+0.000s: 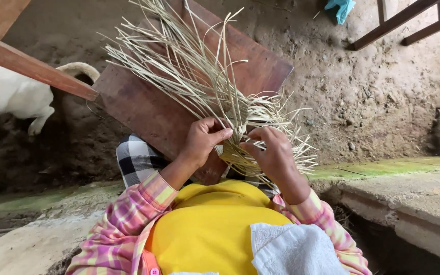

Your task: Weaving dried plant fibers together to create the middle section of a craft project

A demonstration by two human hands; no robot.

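Straw strips [204, 76] pinched between both hands' curled fingers [220, 136].

White short-haired animal [6, 94] stands at left on the packed dirt floor [383, 91], partly behind a reddish wooden beam [36, 69]. Crumpled turquoise cloth [340, 8] lies at top, near a dark wooden frame [408, 20]. Moss-stained concrete ledge [408, 188] runs along the right foreground.

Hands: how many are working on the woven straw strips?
2: the left hand pinches the straw strips at left, the right hand grips them at right, over the wooden board. No others visible.
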